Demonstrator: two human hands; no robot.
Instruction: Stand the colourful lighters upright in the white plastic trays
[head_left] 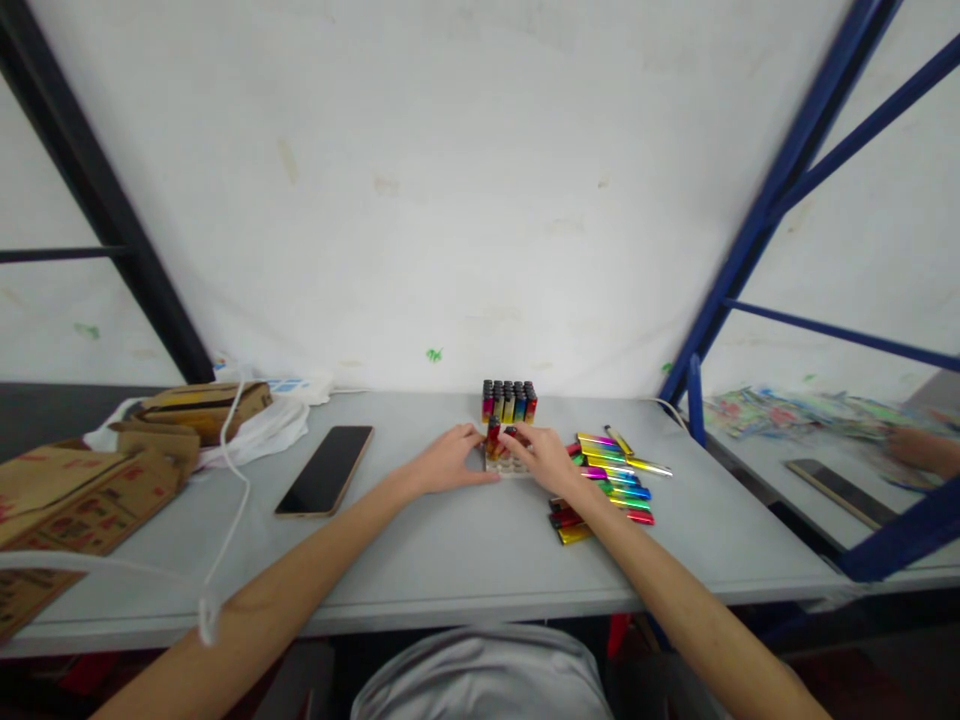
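Note:
Near the middle of the grey table lies a small pale tray with round holes [508, 467]. A red lighter [493, 436] stands upright at its back left. My left hand [452, 459] rests at the tray's left side, thumb and fingers apart, with nothing seen between them. Over the tray's right part, my right hand [541, 455] has its fingers closed around a dark-topped lighter [511, 432]. Behind the tray, upright lighters in several colours [509, 402] form a tight block. Loose shiny lighters [611, 480] lie in a pile right of my right hand, partly under the forearm.
A black phone [325, 471] lies on the table's left part. Cardboard boxes [82, 490], white plastic and a white cable [241, 490] are farther left. A blue metal frame [750, 240] stands at right; beyond it are another phone [841, 492] and a person's blurred hand.

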